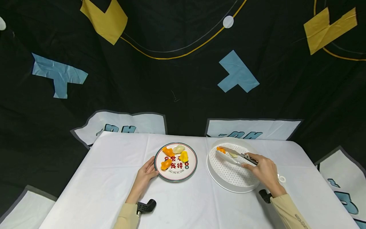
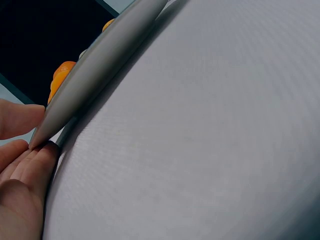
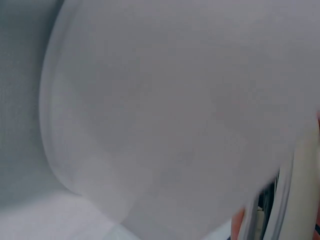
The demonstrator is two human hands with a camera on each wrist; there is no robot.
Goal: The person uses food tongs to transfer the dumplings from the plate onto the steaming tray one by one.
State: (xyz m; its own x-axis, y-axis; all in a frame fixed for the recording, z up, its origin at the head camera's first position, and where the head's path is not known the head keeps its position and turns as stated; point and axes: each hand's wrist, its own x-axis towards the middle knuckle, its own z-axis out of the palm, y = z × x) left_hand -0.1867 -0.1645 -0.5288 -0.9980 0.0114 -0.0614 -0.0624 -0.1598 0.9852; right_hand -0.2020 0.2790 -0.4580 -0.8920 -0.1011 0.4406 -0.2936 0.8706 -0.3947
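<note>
My left hand [image 1: 144, 176] holds the left rim of a round white plate [image 1: 188, 170] with red lettering. In the left wrist view the thumb [image 2: 22, 119] lies over the rim and the fingers lie beneath it. On the plate sit two orange dumpling-shaped pieces [image 1: 166, 164], a yellow one [image 1: 184, 156] and a pale one [image 1: 179, 149]. My right hand [image 1: 264, 170] grips tongs [image 1: 248, 158] over a round white steamer basket [image 1: 237, 178]. An orange piece [image 1: 220, 149] lies between the tongs' tips, and a pale piece [image 1: 233, 155] shows between the arms.
A white cloth covers the table [image 1: 114, 165]. Behind it hangs a black curtain [image 1: 160, 86] with blue and yellow shapes. The tongs' white ring [image 1: 281, 179] sticks out right of my hand. In the right wrist view the basket's wall [image 3: 160, 100] fills most of the picture.
</note>
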